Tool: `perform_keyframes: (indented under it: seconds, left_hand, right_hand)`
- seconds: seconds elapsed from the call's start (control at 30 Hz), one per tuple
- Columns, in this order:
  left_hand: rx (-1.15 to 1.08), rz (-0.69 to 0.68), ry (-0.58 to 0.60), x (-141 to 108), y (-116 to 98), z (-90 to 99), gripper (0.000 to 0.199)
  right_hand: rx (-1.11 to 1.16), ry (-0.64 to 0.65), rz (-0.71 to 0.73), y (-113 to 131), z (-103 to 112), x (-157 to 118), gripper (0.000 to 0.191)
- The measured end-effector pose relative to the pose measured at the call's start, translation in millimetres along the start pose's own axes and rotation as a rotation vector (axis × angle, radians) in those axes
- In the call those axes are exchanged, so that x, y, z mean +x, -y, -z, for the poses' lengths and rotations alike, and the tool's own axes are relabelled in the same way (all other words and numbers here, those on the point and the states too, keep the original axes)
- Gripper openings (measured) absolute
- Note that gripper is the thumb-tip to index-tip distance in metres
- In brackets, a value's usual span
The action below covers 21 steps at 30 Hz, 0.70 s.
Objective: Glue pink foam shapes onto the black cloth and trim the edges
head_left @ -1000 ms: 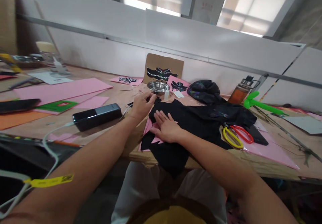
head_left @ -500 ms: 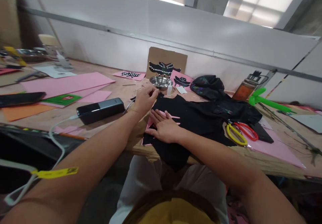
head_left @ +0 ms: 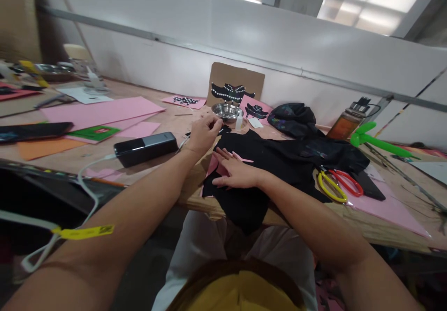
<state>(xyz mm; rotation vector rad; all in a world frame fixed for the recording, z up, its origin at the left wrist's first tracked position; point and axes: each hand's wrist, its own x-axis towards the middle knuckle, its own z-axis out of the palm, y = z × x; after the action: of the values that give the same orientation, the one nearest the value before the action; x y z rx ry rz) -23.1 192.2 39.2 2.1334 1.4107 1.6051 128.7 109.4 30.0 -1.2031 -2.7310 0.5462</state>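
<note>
"Zero beads on the near work, then?"

"None that I can see. The wide sheet of plain black fabric [head_left: 275, 162] has a corner hanging over the table's near edge. On it is a flat pink piece with slender tips [head_left: 247, 159], mostly covered. I'd judge this an early stage, with cutting and decorating probably left."

"And the hands?"

"The right hand [head_left: 240, 171] is spread palm down over pink piece and fabric, grasping nothing. The left hand [head_left: 203, 135], farther away and to the left, has thumb and fingers drawn together; I can't tell whether it pinches something small."

"Anything beyond that looks done?"

"Past the left hand stand a shiny round metal bowl [head_left: 226, 111] and a small white plastic squeeze bottle [head_left: 239, 121]. Farther still, black shapes studded with white beads seem finished: one on pink card at right [head_left: 256, 111], another at left [head_left: 185, 100], the largest against brown cardboard [head_left: 237, 72]."
</note>
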Motion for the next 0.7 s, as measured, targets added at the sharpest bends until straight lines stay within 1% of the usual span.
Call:
perform_keyframes:
  seconds: [0.07, 0.17, 0.33, 0.5, 0.7]
  left_hand:
    - [-0.001, -0.005, 0.007, 0, 0, -1.0, 0.026]
    - [-0.001, -0.008, 0.007, -1, 1, -2.5, 0.027]
    - [0.003, -0.013, 0.012, -1, 1, -4.3, 0.027]
    - [0.013, -0.010, 0.026, -1, 3, -4.6, 0.028]
    - [0.005, -0.011, 0.053, -2, 1, -4.9, 0.028]
  right_hand:
    - [-0.040, 0.036, 0.013, 1, -1, 0, 0.105]
    - [-0.073, 0.069, 0.025, 1, -5, 0, 0.105]
    - [-0.091, 0.048, 0.055, -3, -6, 1, 0.104]
    - [-0.016, 0.020, 0.070, -7, -3, 2, 0.095]
    - [-0.079, 0.002, 0.046, -1, -13, 2, 0.107]
